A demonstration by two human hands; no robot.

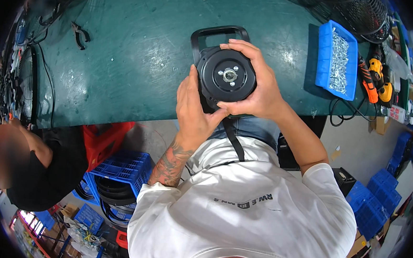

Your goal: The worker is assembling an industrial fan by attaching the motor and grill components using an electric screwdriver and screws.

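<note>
Head view. A dark green worktop [140,52] with scuffs and small specks spans the upper half; below it lies a grey workshop floor [354,139]. One black round housing [210,88] is held over the worktop's near edge, its face upward, with three screws around one central shaft [230,75]; one black handle [221,29] projects beyond it. The left hand [192,106] presses nearly straight fingers along the housing's left side; the right hand [260,85] curls around the right, fingertips at the top, thumb below. Both hide parts of its rim. One blue bin [322,55] of screws and one pair of pliers [80,36] flank them. Power tools [385,91] overlap at right; a co-worker [52,171] sits left.
</note>
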